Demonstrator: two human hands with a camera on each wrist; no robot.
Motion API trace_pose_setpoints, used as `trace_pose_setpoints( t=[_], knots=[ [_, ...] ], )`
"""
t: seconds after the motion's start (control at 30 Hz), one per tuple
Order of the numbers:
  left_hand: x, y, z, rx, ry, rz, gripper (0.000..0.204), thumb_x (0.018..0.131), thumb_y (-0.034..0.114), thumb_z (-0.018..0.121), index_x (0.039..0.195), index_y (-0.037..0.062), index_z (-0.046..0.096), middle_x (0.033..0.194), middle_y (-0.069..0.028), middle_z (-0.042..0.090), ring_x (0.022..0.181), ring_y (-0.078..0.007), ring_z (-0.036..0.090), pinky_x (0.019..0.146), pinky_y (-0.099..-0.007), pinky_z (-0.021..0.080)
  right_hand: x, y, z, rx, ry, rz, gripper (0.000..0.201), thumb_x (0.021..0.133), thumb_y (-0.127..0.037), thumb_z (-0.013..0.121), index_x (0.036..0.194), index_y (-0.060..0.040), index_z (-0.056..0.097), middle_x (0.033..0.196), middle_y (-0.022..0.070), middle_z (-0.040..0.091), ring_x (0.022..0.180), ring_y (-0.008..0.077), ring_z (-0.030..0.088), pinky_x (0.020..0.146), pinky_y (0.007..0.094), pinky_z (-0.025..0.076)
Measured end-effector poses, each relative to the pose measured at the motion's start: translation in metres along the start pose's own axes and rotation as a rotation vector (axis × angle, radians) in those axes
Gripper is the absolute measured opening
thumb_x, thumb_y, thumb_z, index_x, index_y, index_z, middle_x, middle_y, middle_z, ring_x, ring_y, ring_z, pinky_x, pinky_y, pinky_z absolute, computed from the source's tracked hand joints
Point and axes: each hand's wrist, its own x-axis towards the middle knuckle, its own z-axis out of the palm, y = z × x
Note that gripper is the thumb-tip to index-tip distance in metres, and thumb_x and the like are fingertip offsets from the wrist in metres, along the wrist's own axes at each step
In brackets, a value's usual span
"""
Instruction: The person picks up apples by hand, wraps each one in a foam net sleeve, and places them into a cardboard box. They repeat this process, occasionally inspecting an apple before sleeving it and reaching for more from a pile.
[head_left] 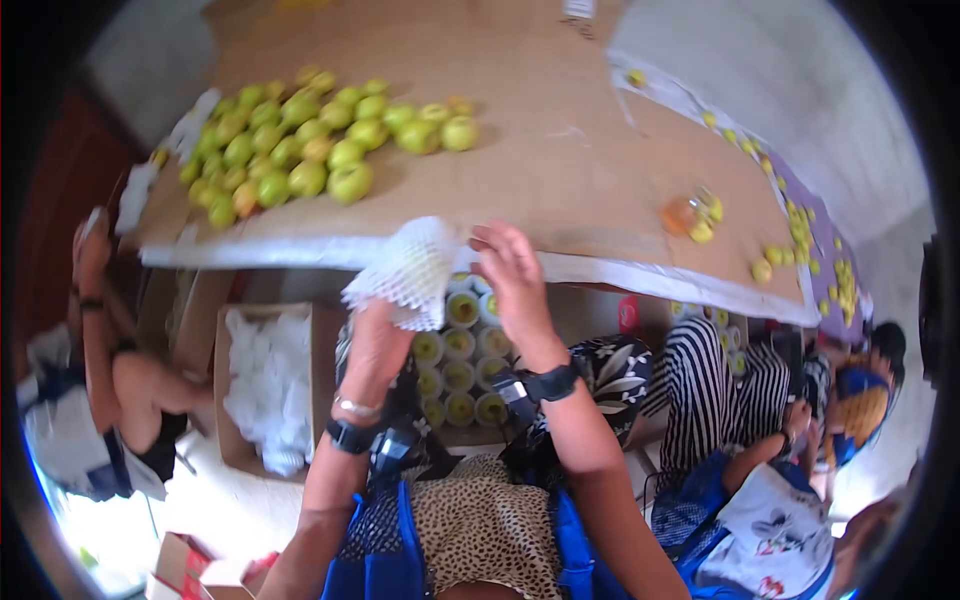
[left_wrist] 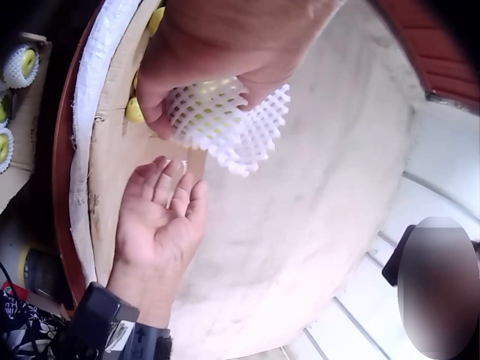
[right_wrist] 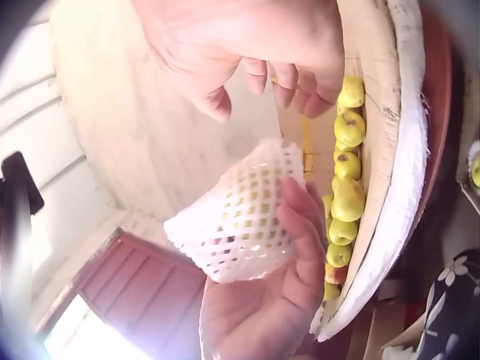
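Observation:
A white foam net sleeve (head_left: 412, 268) with a green fruit inside is held in my left hand (head_left: 378, 345). In the left wrist view the fingers and thumb of that hand (left_wrist: 225, 45) curl round the net (left_wrist: 225, 124), and green shows through its mesh. The right wrist view has the net (right_wrist: 251, 214) flaring out past the left hand (right_wrist: 262, 300). My right hand (head_left: 515, 285) is raised just beside the net, apart from it, with fingers loosely bent and holding nothing; it also shows in the right wrist view (right_wrist: 255, 45).
Green fruits (head_left: 300, 140) are piled on the cardboard-covered table (head_left: 540, 180). Below its edge stand a box of netted fruits (head_left: 459, 377) and a box (head_left: 222, 400) of white nets. Other people sit at left and right; a few fruits (head_left: 700, 220) lie farther right.

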Motion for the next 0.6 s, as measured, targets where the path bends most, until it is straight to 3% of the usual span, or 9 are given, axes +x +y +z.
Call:
trace_pose_setpoints(
  t=[0.07, 0.1, 0.2, 0.3, 0.4, 0.47, 0.53, 0.57, 0.6],
  knots=[
    [-0.013, 0.008, 0.011, -0.135, 0.012, -0.045, 0.052, 0.089, 0.036, 0.051, 0.126, 0.0006, 0.041, 0.115, -0.0143, 0.056, 0.095, -0.0272, 0.061, 0.078, -0.0360, 0.053, -0.013, 0.003, 0.002, 0.183, -0.032, 0.181, 0.053, 0.085, -0.021, 0.059, 0.129, -0.0046, 0.035, 0.124, 0.0096, 0.047, 0.110, 0.0187, 0.047, 0.091, 0.0320, 0.039],
    [-0.016, 0.013, 0.012, -0.106, 0.015, -0.068, 0.051, 0.089, 0.035, 0.051, 0.125, 0.0005, 0.042, 0.113, -0.0141, 0.057, 0.093, -0.0265, 0.062, 0.076, -0.0348, 0.054, -0.019, 0.003, 0.007, 0.277, -0.150, 0.198, 0.063, 0.083, -0.030, 0.062, 0.133, -0.0070, 0.031, 0.125, 0.0092, 0.045, 0.112, 0.0186, 0.045, 0.093, 0.0321, 0.037],
    [-0.030, 0.009, 0.010, -0.014, 0.010, -0.114, 0.046, 0.091, 0.033, 0.049, 0.123, 0.0006, 0.043, 0.110, -0.0135, 0.059, 0.087, -0.0240, 0.064, 0.068, -0.0314, 0.056, -0.033, 0.014, 0.014, 0.290, -0.271, 0.197, 0.068, 0.081, -0.032, 0.064, 0.135, -0.0069, 0.029, 0.124, 0.0090, 0.045, 0.108, 0.0178, 0.048, 0.090, 0.0314, 0.040],
    [-0.043, -0.002, 0.008, 0.116, 0.093, -0.070, 0.040, 0.093, 0.029, 0.046, 0.121, 0.0001, 0.045, 0.107, -0.0119, 0.060, 0.082, -0.0199, 0.065, 0.060, -0.0296, 0.057, -0.046, 0.010, 0.028, 0.257, -0.272, 0.288, 0.065, 0.082, -0.030, 0.063, 0.133, -0.0044, 0.032, 0.120, 0.0079, 0.049, 0.101, 0.0166, 0.051, 0.085, 0.0321, 0.044],
    [-0.054, -0.013, -0.005, 0.276, 0.073, -0.008, 0.037, 0.092, 0.026, 0.050, 0.118, 0.0001, 0.046, 0.108, -0.0088, 0.057, 0.085, -0.0123, 0.060, 0.068, -0.0243, 0.051, -0.062, 0.018, 0.034, 0.253, -0.195, 0.341, 0.058, 0.087, -0.039, 0.054, 0.131, -0.0042, 0.037, 0.119, 0.0098, 0.052, 0.107, 0.0202, 0.051, 0.092, 0.0356, 0.042],
    [-0.069, 0.024, 0.011, 0.224, -0.011, -0.129, 0.056, 0.090, 0.038, 0.050, 0.128, -0.0001, 0.035, 0.113, -0.0117, 0.052, 0.082, -0.0174, 0.061, 0.066, -0.0292, 0.052, -0.068, 0.018, 0.041, 0.413, -0.082, 0.386, 0.059, 0.089, -0.046, 0.047, 0.130, -0.0046, 0.038, 0.120, 0.0111, 0.052, 0.110, 0.0224, 0.050, 0.095, 0.0372, 0.040],
    [-0.082, 0.050, 0.027, 0.165, -0.061, -0.266, 0.065, 0.090, 0.045, 0.048, 0.134, 0.0012, 0.028, 0.114, -0.0140, 0.051, 0.080, -0.0208, 0.062, 0.065, -0.0315, 0.053, -0.075, 0.007, 0.042, 0.584, -0.116, 0.471, 0.059, 0.089, -0.053, 0.039, 0.125, -0.0068, 0.044, 0.120, 0.0097, 0.053, 0.112, 0.0254, 0.050, 0.095, 0.0400, 0.040],
    [-0.084, 0.047, 0.025, 0.468, -0.129, -0.251, 0.066, 0.091, 0.052, 0.037, 0.139, 0.0105, 0.019, 0.122, -0.0167, 0.047, 0.080, -0.0236, 0.065, 0.061, -0.0286, 0.053, -0.077, 0.012, 0.037, 0.668, -0.122, 0.490, 0.058, 0.089, -0.054, 0.039, 0.124, -0.0078, 0.046, 0.119, 0.0090, 0.053, 0.110, 0.0254, 0.051, 0.094, 0.0402, 0.040],
    [-0.088, 0.048, 0.025, 0.473, -0.149, -0.261, 0.067, 0.091, 0.053, 0.037, 0.139, 0.0102, 0.019, 0.120, -0.0173, 0.048, 0.079, -0.0235, 0.065, 0.061, -0.0283, 0.053, -0.080, 0.014, 0.036, 0.760, -0.127, 0.504, 0.056, 0.089, -0.054, 0.038, 0.122, -0.0088, 0.047, 0.118, 0.0083, 0.054, 0.109, 0.0255, 0.052, 0.093, 0.0404, 0.041]
  ],
)
